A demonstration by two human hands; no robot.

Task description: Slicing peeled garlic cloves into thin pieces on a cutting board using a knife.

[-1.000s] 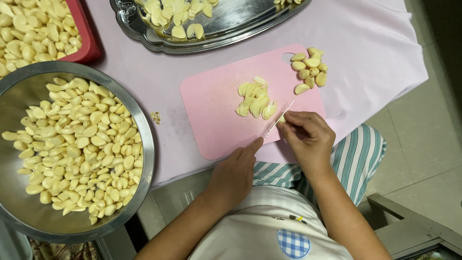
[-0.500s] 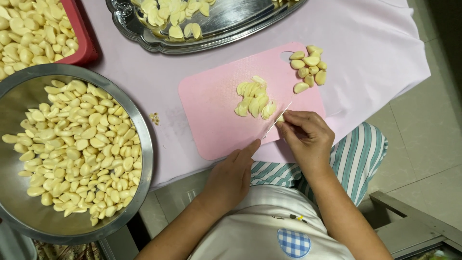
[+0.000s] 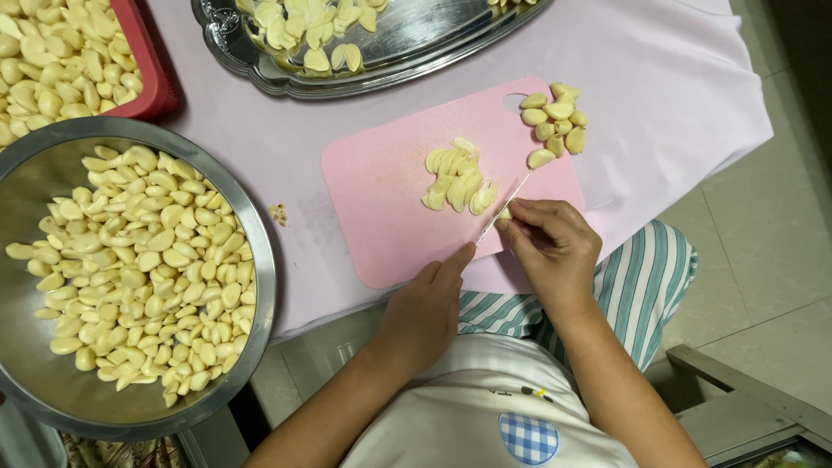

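Observation:
A pink cutting board (image 3: pixel 381 199) lies on a pale cloth. On it sit a pile of sliced garlic (image 3: pixel 455 178) and a small group of whole peeled cloves (image 3: pixel 555 121). My left hand (image 3: pixel 425 308) is closed on a thin-bladed knife (image 3: pixel 503 211), index finger stretched toward the blade, at the board's near edge. My right hand (image 3: pixel 550 247) pinches a garlic clove (image 3: pixel 503 213) against the blade, just right of the sliced pile.
A large steel bowl (image 3: pixel 260 260) full of peeled cloves stands at the left. A red basket (image 3: pixel 152 78) of cloves is at the top left, and a silver tray (image 3: pixel 416 52) with sliced garlic is behind the board. A garlic scrap (image 3: pixel 279 212) lies on the cloth.

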